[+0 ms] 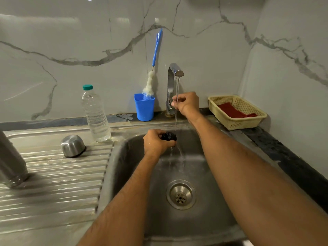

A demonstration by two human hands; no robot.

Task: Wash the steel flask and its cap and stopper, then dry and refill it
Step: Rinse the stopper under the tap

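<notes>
My left hand grips the black stopper over the sink basin, under a thin stream of water from the steel tap. My right hand is raised behind the stream, its fingers curled round the tap's lever beside the tap's column. The steel cap sits upside down on the ribbed drainboard. The steel flask stands at the far left edge, partly out of frame.
A clear plastic water bottle with a green lid stands behind the cap. A blue cup holds a blue-handled bottle brush. A cream basket with a red cloth sits at the right. The drain is below.
</notes>
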